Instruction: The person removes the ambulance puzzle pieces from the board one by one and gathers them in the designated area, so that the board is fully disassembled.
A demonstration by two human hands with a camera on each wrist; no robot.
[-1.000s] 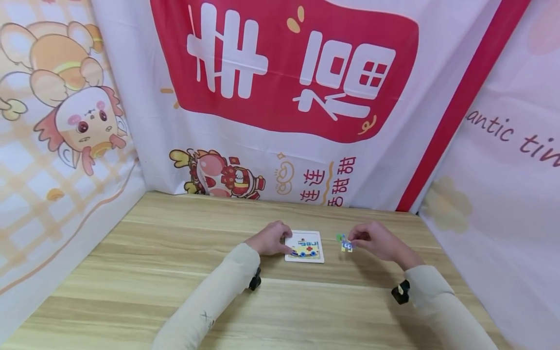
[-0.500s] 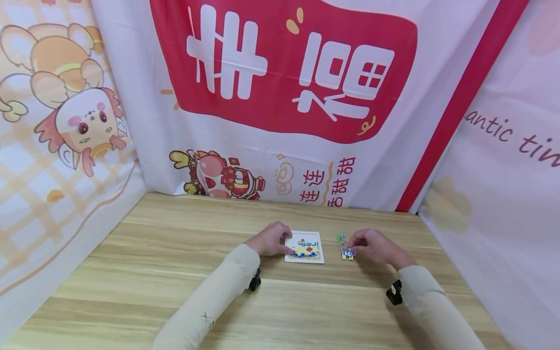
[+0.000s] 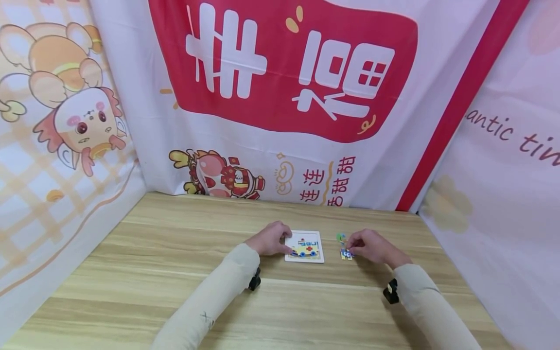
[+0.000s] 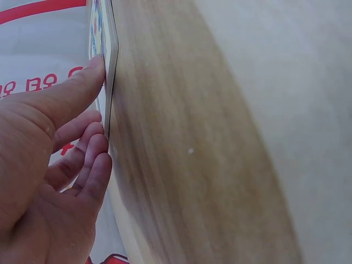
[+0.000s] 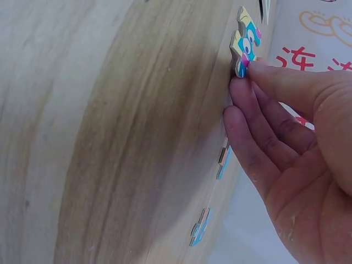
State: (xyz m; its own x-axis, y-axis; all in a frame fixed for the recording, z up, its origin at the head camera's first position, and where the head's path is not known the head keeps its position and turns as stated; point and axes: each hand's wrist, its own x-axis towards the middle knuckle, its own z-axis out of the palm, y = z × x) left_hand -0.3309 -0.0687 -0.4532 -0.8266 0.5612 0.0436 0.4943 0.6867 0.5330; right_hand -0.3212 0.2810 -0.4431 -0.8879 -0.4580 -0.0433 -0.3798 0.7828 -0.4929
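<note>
A square white-framed jigsaw board (image 3: pixel 305 260) with a yellow ambulance picture lies flat on the table. My left hand (image 3: pixel 270 239) holds its left edge, the thumb (image 4: pixel 88 82) on the near corner and the fingers along the side. To the right of the board, my right hand (image 3: pixel 371 247) pinches a yellow and blue jigsaw piece (image 5: pixel 247 47) printed with cartoon eyes, between thumb and fingertips. The piece is tilted close over the table. Just behind it in the head view is a green jigsaw piece (image 3: pixel 341 237).
Two more jigsaw pieces, one blue-edged piece (image 5: pixel 224 162) and another blue-edged piece (image 5: pixel 201 226), lie on the wooden table (image 3: pixel 245 311) beside the right hand. A printed cloth (image 3: pixel 280 146) hangs behind the table, with further cloths at both sides.
My right hand has come down and slightly toward me with the eyed jigsaw piece, which now sits lower, near the table. The left hand and board have stayed put.
</note>
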